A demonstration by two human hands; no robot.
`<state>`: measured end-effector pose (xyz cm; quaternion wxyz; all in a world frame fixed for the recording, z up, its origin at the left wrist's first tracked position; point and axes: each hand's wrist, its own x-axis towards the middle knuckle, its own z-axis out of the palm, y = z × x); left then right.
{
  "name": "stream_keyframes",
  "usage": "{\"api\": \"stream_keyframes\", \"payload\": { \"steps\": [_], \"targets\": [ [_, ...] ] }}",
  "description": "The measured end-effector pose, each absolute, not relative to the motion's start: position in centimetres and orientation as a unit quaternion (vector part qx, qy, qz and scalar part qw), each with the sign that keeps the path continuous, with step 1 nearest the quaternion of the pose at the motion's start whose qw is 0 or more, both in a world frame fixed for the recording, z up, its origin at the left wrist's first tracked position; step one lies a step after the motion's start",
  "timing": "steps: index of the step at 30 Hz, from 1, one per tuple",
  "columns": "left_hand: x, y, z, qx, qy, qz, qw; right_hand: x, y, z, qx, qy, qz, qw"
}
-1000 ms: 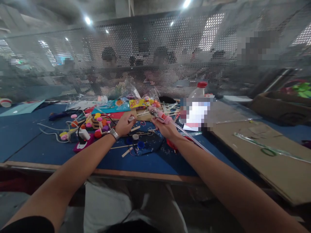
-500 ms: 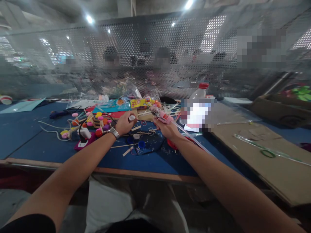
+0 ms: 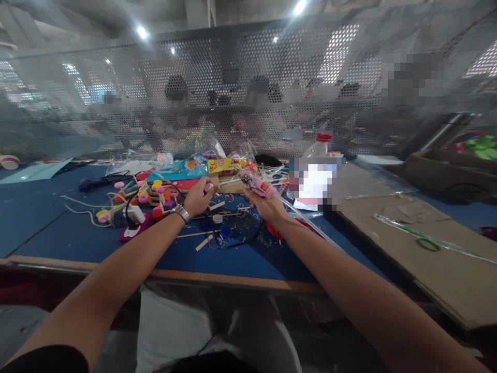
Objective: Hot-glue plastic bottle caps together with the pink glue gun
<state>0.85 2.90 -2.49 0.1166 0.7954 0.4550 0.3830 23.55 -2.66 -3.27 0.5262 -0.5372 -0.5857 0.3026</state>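
Left grip (image 3: 200,197) pinches white piece (image 3: 209,187), left of pink glue gun (image 3: 261,188); my right grip (image 3: 268,207) clasps gun. Both barely shifted.

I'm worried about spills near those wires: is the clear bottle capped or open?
Capped: a red cap sits on the neck of the bottle, which stands at the far side of the blue table.

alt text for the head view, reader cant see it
Over a blue table, the person's right hand grips a pink glue gun while the left hand pinches a small white piece beside it. Coloured caps and sticks lie left, a cardboard sheet right, a perforated screen behind.
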Motion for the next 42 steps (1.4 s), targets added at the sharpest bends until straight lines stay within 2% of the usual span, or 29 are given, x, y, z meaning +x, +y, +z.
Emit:
{"api": "stream_keyframes", "payload": {
  "steps": [7, 19, 37, 42],
  "targets": [
    [0.85, 2.96, -2.47, 0.793, 0.46, 0.382, 0.116, 23.35, -2.46, -3.61, -0.531, -0.578, 0.305, 0.539],
    [0.86, 2.69, -2.35, 0.801, 0.439, 0.368, 0.174, 23.37, -2.99, -2.87, -0.533, -0.578, 0.317, 0.531],
    [0.76, 2.64, -2.27, 0.811, 0.422, 0.357, 0.193, 23.45, -2.48, -3.41, -0.536, -0.575, 0.311, 0.534],
    [0.81, 2.7, -2.26, 0.818, 0.432, 0.338, 0.17, 23.5, -2.43, -3.46, -0.534, -0.578, 0.313, 0.532]
  ]
}}
